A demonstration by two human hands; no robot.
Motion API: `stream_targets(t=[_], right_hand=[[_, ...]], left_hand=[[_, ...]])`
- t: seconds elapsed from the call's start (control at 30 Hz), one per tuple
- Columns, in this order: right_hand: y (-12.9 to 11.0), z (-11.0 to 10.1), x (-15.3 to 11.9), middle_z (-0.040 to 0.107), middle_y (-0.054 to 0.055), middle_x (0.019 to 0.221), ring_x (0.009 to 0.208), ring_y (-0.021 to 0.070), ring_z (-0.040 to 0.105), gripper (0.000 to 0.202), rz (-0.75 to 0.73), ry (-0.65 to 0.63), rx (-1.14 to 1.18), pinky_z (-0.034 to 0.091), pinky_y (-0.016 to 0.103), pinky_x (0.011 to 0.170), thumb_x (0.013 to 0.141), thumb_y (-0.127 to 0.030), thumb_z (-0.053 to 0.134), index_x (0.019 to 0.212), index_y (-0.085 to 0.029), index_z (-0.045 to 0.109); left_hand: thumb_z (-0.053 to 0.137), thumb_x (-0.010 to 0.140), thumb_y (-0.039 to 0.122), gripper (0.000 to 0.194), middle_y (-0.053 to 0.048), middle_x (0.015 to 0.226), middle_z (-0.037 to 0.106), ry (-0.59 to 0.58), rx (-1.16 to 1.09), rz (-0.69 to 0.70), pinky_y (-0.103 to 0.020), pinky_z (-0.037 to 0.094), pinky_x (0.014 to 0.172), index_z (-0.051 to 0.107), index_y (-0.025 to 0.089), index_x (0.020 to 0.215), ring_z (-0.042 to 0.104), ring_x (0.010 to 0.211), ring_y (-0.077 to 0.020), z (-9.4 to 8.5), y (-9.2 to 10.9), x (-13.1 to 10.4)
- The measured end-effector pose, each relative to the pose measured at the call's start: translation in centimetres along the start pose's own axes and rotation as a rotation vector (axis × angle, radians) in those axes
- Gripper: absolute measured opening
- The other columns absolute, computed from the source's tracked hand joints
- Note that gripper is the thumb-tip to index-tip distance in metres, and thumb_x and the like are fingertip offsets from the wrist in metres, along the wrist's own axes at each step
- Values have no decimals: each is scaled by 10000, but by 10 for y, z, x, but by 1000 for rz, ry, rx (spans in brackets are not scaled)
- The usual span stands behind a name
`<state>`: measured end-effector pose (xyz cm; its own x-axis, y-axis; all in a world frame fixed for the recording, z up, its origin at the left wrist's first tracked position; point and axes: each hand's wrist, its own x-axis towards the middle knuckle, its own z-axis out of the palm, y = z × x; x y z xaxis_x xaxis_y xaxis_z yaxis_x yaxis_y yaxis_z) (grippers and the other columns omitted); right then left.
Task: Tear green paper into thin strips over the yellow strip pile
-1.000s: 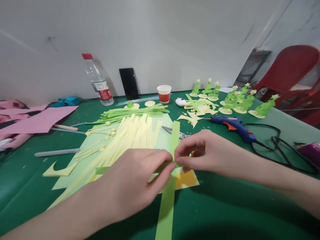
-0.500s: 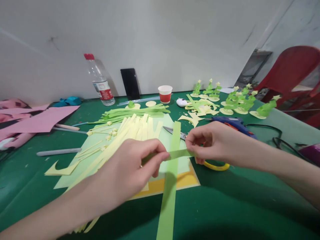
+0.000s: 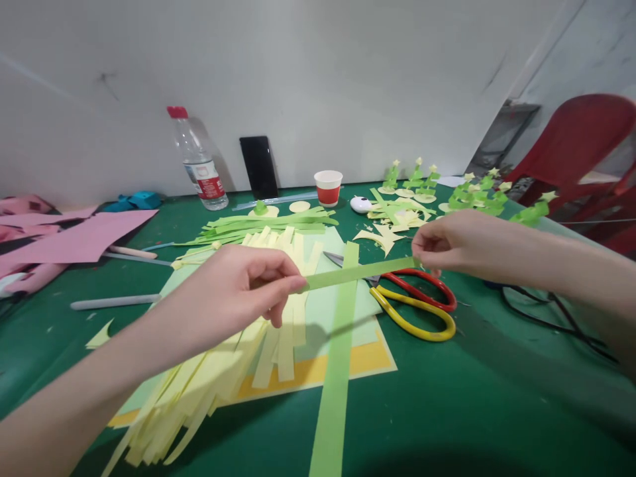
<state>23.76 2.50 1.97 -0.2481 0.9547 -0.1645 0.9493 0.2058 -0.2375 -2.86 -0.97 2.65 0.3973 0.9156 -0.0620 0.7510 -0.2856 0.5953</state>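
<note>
Between my hands a narrow green paper strip [image 3: 360, 273] is stretched out, raised above the table. My left hand [image 3: 258, 281] pinches its left end between thumb and fingers, and my right hand [image 3: 440, 245] pinches its right end. Under it a longer, wider green paper strip [image 3: 332, 391] runs toward me across the pale green sheets [image 3: 318, 324]. Scissors [image 3: 417, 305] with one red and one yellow handle lie beneath the held strip, near my right hand. Many pale yellow paper strips [image 3: 218, 364] fan out below my left hand.
Behind are a water bottle [image 3: 203, 172], a phone [image 3: 259, 167] leaning on the wall and a paper cup [image 3: 328, 188]. Small paper plants with star tops [image 3: 415, 175] stand at the back right. Pink sheets [image 3: 94, 235] lie left; a black cable [image 3: 541, 318] lies right.
My hands have moved apart, the right one rightward and up, the left one leftward and up. More of the narrow green strip shows between them, and the scissor handles are uncovered.
</note>
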Motion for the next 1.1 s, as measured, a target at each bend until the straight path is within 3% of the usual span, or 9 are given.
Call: stream_targets(t=[0.1,0.17,0.27,0.3,0.4,0.5,0.73,1.0,1.1], right_hand=[[6,-2,4,455,20,445,398,112,362,276,123,62,-100,224,274,420,691,-181,545,443,-203,425],[2,-3,1,512,42,504,445,141,425,226,101,145,-73,262,284,443,748,-240,507,525,-204,495],[-19,4,-11,619,70,750,646,183,535,197,-197,374,114,367,291,538,795,-346,464,762,-198,590],[-28,9,-15,627,67,809,695,187,543,184,-309,386,178,385,287,561,784,-344,486,799,-197,594],[-53,27,-27,634,33,820,754,156,548,132,-488,297,318,412,259,633,796,-256,484,808,-189,597],[-65,40,-33,614,-3,694,642,106,529,130,-505,199,420,390,210,560,773,-154,471,713,-182,583],[-66,40,-34,587,-17,619,570,90,494,94,-467,100,510,390,193,528,695,-122,514,637,-176,566],[-65,42,-34,588,-26,607,572,89,495,101,-455,79,445,376,195,528,698,-125,516,663,-179,595],[-63,41,-32,590,-28,607,558,77,496,95,-468,5,503,377,184,520,715,-144,512,660,-172,584]], left_hand=[[470,808,387,277,41,489,599,-3,-21,10,-174,260,327,582,216,622,373,368,-83,7,4,-1],[473,814,364,275,46,491,590,26,-11,57,-166,264,335,580,208,614,378,372,-75,11,6,-1],[476,820,290,245,51,475,581,24,17,139,-152,273,346,591,185,631,389,353,-57,20,7,-2],[471,821,261,230,52,470,580,16,27,167,-149,277,350,596,177,647,396,346,-52,24,7,-3],[454,828,212,213,46,486,592,23,60,271,-149,297,375,610,161,693,424,350,-48,36,8,-6],[452,836,212,237,21,543,623,32,109,324,-161,323,407,616,154,676,461,386,-60,44,9,-10],[459,849,226,255,14,537,624,-11,164,274,-165,318,405,625,147,672,454,387,-61,45,12,-11],[470,855,241,289,34,432,532,93,246,423,-172,271,383,652,140,654,395,359,-64,46,9,-16],[464,859,232,289,38,440,542,115,272,453,-173,269,385,643,153,646,415,365,-66,47,9,-16]])
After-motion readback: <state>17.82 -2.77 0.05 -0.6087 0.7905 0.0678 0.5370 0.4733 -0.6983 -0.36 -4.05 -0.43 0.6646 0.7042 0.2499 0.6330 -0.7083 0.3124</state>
